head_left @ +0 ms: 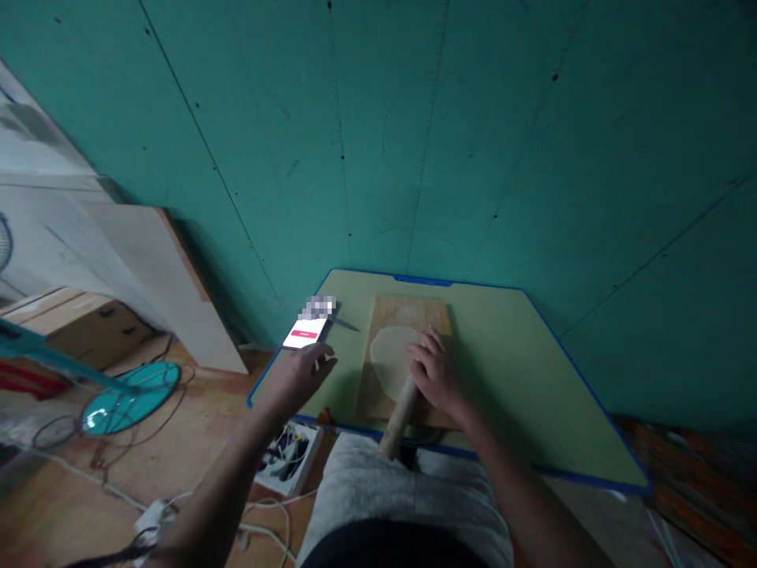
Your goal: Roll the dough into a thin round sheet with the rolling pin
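A flat round of dough [391, 359] lies on a wooden board [378, 312]. One end of a wooden rolling pin [399, 418] rests on the board, and its other end points toward the person's lap. My right hand [434, 369] is over the dough's right edge and the pin's upper end, fingers bent; its palm and whatever it grips there are hidden. My left hand [308, 369] is at the table's left side, just below a lit phone [304, 333], its fingers curled but apart with nothing between them. Beside the phone lies a knife-like object [344, 323].
The yellow-green table [509, 347] has a blue edge and stands against a green wall. Below its left side sits a white box of cables [289, 457]. Further left are a turquoise fan base [130, 398], cords on the floor, a leaning panel [171, 292] and a cardboard box [88, 327].
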Tool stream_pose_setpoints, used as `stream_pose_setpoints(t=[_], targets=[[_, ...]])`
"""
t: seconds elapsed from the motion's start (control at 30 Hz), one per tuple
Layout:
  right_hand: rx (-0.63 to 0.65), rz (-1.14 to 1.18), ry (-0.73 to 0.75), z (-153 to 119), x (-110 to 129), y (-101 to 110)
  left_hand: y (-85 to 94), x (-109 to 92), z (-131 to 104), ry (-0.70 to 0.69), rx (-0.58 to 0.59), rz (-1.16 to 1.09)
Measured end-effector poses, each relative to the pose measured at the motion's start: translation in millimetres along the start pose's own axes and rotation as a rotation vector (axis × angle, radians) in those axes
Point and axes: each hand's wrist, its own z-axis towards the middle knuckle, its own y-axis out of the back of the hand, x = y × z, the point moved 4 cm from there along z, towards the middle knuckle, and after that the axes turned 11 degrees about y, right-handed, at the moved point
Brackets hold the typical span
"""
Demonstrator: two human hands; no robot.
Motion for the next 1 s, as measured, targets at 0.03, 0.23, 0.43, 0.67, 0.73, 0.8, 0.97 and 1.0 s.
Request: stream_pose_setpoints(t=[0.03,0.23,0.43,0.67,0.73,0.8,0.97,1.0], targets=[[-0.005,0.005,0.003,-0.2,-0.8,-0.3,5.6,7.8,-7.5,-0.005,-0.009,-0.044],[-0.051,0.009,0.042,-1.5,-7.6,-3.2,26.3,48.2,-56.0,0.005,0.152,-0.115],[-0.066,0.000,0.083,-2.0,-12.1,-4.9,31.1,55.2,-74.4,0.079,0.211,-0.138],[-0.065,0.008,0.095,-2.9,-15.4,-6.0,27.5,31.6,-71.0,0.043,0.212,-0.193],[-0.072,0.006,0.097,-3.1,-15.7,-6.0,28.7,21.2,-71.5,0.066,0.216,-0.171],[-0.083,0.001,0.101,-3.3,-15.4,-5.7,31.1,8.2,-71.8,0.057,0.212,-0.169],[-0.090,-0.013,0.104,-3.8,-13.3,-4.6,29.2,-4.8,-67.9,0.027,0.150,-0.175],[-0.091,-0.010,0.100,-3.9,-13.0,-4.3,26.4,-0.2,-66.8,0.068,0.115,-0.134]])
